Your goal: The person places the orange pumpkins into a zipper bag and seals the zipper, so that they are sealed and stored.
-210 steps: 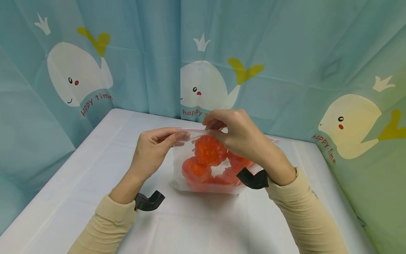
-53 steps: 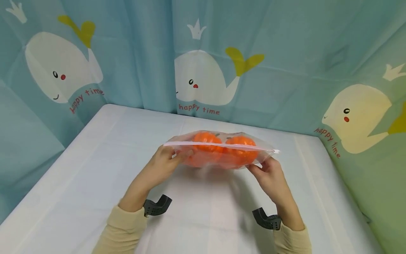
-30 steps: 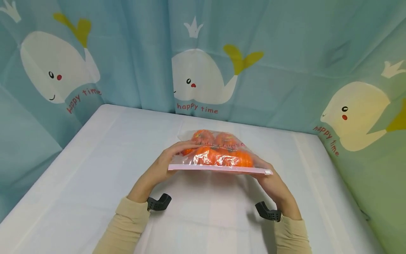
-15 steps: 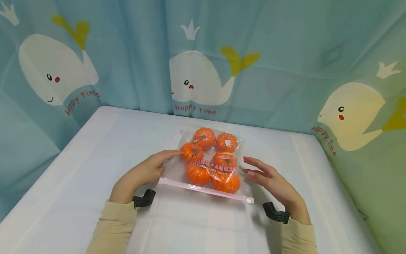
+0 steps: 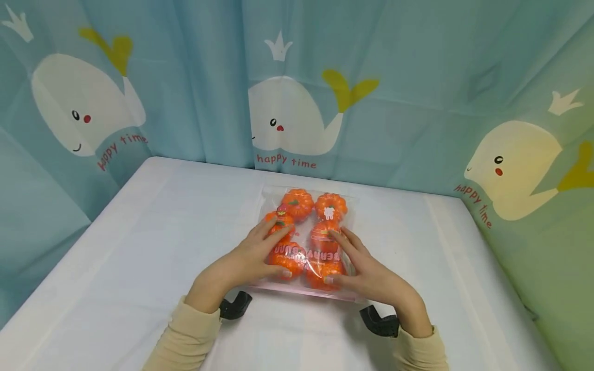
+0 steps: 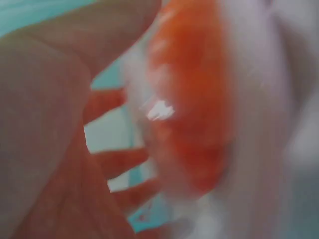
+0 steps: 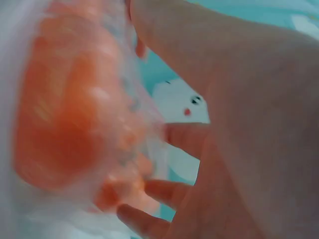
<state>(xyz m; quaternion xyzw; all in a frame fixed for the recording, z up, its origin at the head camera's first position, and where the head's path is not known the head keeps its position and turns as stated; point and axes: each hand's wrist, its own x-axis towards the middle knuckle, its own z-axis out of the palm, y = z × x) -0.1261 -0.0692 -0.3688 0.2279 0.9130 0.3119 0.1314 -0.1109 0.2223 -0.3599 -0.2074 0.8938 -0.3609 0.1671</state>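
A clear zip bag with pink lettering lies flat near the middle of the table, its pink zip strip toward me. Several small orange pumpkins are inside, arranged roughly in two columns. On the bag's left side rests my left hand, fingers spread and thumb near a front pumpkin. My right hand touches the right side in the same way. Through the left wrist view, a blurred pumpkin shows beside the palm; the right wrist view has another pumpkin close to spread fingers.
A white cloth covers the table. Behind and to both sides hangs a blue-green curtain printed with whales. A black wrist mount sits by the left cuff, and a second black mount by the right.
Earlier, both hands held the bag up by its top edge, then tipped it flat onto the table. Since half a second ago, the hands have moved inward onto the bag's top.
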